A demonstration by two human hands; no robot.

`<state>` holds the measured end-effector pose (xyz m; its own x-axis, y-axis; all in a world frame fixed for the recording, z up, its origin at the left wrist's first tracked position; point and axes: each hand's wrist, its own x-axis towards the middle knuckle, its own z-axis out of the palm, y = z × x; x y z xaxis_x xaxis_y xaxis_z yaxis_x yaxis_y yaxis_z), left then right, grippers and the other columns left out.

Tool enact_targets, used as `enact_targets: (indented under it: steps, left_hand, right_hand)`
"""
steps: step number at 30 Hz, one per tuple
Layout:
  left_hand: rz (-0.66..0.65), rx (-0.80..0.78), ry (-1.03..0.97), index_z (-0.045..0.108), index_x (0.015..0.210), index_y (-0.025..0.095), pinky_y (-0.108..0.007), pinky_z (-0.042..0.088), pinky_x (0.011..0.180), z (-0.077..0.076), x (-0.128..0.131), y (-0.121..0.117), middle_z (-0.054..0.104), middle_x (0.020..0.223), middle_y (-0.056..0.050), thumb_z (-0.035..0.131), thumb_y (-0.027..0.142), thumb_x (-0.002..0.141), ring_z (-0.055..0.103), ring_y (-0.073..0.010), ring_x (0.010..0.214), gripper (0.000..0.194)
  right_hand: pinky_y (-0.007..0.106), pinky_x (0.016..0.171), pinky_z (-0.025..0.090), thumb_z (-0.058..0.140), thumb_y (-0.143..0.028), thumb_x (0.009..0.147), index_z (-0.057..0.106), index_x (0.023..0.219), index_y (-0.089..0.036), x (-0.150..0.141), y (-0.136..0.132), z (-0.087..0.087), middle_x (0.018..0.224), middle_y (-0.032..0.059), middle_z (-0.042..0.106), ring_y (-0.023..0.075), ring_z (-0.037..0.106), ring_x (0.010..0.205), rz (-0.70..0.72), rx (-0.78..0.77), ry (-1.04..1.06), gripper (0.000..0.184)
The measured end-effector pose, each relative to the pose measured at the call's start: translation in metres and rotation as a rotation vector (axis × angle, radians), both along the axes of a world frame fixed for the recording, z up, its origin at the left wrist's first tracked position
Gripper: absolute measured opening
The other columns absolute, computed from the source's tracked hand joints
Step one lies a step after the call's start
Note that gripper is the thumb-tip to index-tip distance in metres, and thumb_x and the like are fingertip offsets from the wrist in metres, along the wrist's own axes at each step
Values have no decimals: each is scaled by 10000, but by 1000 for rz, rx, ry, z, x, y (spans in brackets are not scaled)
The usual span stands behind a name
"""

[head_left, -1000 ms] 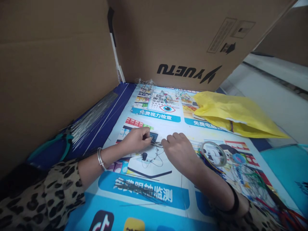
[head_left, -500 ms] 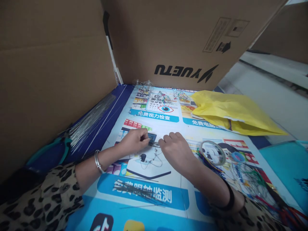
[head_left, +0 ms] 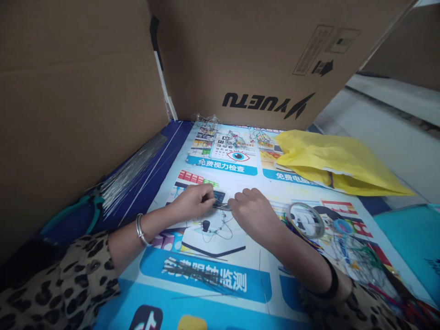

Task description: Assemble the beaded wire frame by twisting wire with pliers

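My left hand (head_left: 194, 200) is closed in a pinch over the middle of the printed sheet, on the end of a thin beaded wire (head_left: 225, 231). My right hand (head_left: 253, 214) is a fist close beside it, gripping a slim metal piece (head_left: 222, 206) that bridges the small gap between both hands. Most of that piece is hidden in the fist, so its kind cannot be made out. Below the fingers the wire runs in loose loops with small beads and one dark bead (head_left: 206, 225).
Cut wires (head_left: 201, 272) lie in front, a bundle of straight wires (head_left: 129, 169) and teal-handled pliers (head_left: 92, 211) at left. To the right are a wire coil (head_left: 318, 220), tangled coloured wires (head_left: 364, 261) and a yellow bag (head_left: 330, 153). Cardboard (head_left: 240, 55) walls the back.
Both hands keep nearly the same pose and place, still close together at the wire. The whole view has shifted very slightly.
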<state>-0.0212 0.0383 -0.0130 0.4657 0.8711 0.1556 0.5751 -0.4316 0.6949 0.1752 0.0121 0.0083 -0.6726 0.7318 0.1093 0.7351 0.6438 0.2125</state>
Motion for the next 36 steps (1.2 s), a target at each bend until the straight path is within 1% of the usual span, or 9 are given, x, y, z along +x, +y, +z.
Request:
enact_targets:
  steps: [9, 17, 21, 30, 36]
  left_hand:
    - [-8, -15, -6, 469, 621, 158, -200, 293, 514, 0, -1, 0, 497, 577, 40, 499, 152, 740, 440, -82, 542, 123]
    - [-79, -7, 23, 472, 666, 160, -210, 303, 542, 1, -3, 0, 500, 626, 31, 467, 144, 770, 436, -90, 573, 106]
    - [-109, -2, 37, 472, 681, 162, -211, 320, 558, 2, -3, 0, 520, 658, 25, 432, 108, 774, 447, -93, 589, 115]
    - [-146, 51, 51, 492, 737, 165, -214, 337, 580, -5, -6, 1, 543, 698, 17, 426, 107, 800, 477, -99, 622, 109]
    - [-148, 40, 45, 490, 737, 167, -211, 341, 577, -3, -6, 0, 542, 692, 21, 422, 102, 800, 489, -100, 624, 114]
  right_hand:
    - [323, 646, 235, 509, -125, 814, 576, 744, -179, 0, 0, 1, 717, 42, 591, 189, 478, 719, 9, -2, -29, 111]
    - [321, 642, 228, 516, -127, 809, 572, 729, -187, 1, 1, 3, 718, 32, 593, 184, 476, 714, 17, -17, -14, 115]
    - [318, 636, 225, 515, -122, 806, 571, 729, -183, 1, 2, 4, 720, 31, 601, 174, 472, 700, 30, -36, -18, 114]
    - [326, 622, 231, 519, -111, 801, 573, 710, -173, -2, 2, 9, 709, 37, 609, 178, 484, 677, 33, -51, -36, 123]
    - [320, 622, 225, 505, -106, 799, 569, 709, -177, -1, 5, 9, 711, 33, 603, 169, 475, 674, 46, -57, -29, 131]
